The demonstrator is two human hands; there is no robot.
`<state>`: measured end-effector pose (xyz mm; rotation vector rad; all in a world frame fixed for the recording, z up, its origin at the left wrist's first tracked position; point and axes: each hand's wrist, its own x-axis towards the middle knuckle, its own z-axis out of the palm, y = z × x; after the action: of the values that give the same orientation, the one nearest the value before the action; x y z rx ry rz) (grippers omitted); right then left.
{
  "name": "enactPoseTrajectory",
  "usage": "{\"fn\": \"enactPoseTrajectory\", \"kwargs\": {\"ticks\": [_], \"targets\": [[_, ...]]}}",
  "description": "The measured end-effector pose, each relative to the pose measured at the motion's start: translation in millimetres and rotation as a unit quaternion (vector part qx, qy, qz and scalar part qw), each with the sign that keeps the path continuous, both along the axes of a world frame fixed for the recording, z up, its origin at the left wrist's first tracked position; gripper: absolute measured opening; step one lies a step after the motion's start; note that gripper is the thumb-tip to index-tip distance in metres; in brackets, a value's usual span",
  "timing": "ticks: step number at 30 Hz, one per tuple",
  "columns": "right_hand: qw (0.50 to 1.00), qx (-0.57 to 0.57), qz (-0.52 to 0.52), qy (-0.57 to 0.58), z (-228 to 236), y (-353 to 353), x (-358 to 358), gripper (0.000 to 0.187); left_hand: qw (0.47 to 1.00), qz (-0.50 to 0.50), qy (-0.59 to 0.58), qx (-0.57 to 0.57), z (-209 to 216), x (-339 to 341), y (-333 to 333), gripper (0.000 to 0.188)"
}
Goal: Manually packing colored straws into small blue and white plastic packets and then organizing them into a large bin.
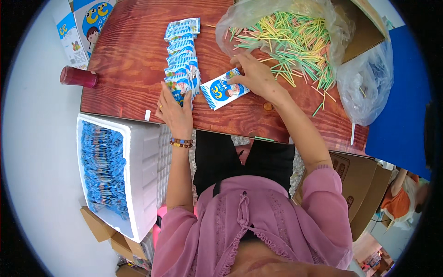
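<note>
A long overlapping row of small white-and-blue packets (181, 51) runs away from me across the red wood-grain table. My left hand (174, 110) has its thumb and fingers around the packet (176, 90) at the row's near end. To the right of it, a single white-and-blue packet (224, 90) lies tilted, printed side up. My right hand (258, 76) grips its upper right end, thumb on the face; the fingers curl past the edge, and their undersides are hidden. Thin pastel candy sticks (295, 41) spill from a clear plastic bag (229, 16) just beyond this hand.
A white foam box (131, 184) full of blue packets stands left, below the table edge. On the table's left corner lies a dark red jar (79, 77). Loose sticks (318, 108) lie near the right edge, beside another clear bag (367, 87). Cardboard boxes (360, 180) stand at lower right.
</note>
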<state>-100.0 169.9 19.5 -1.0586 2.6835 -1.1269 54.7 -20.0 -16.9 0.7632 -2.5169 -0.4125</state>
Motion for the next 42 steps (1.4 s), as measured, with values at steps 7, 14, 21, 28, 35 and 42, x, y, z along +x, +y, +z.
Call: {"fn": "enactPoseTrajectory", "kwargs": {"ticks": [7,14,21,28,35,42], "targets": [[0.998,-0.032,0.002,-0.048,-3.6,-1.9,-1.2,0.017,1.000,0.009,0.014,0.011,0.7,3.5,-2.5,0.075],[0.984,-0.133,-0.003,0.120,-20.0,4.4,-2.1,0.009,0.990,-0.069,0.117,0.036,24.4,1.7,18.3,0.066],[0.885,-0.358,0.067,-0.289,10.1,21.1,4.7,0.015,0.875,-0.168,0.212,0.402,54.7,-36.9,61.8,0.050],[0.802,-0.423,0.057,-0.417,10.6,40.4,24.4,0.017,0.689,-0.163,0.251,0.660,51.0,-45.2,84.9,0.013],[0.856,-0.371,0.025,-0.360,4.1,56.4,28.6,0.008,0.687,-0.167,0.220,0.672,46.3,-46.0,91.4,0.015],[0.886,-0.337,-0.010,-0.317,0.9,64.8,31.6,0.006,0.627,-0.149,0.282,0.710,34.5,-47.3,101.2,0.012]]}}
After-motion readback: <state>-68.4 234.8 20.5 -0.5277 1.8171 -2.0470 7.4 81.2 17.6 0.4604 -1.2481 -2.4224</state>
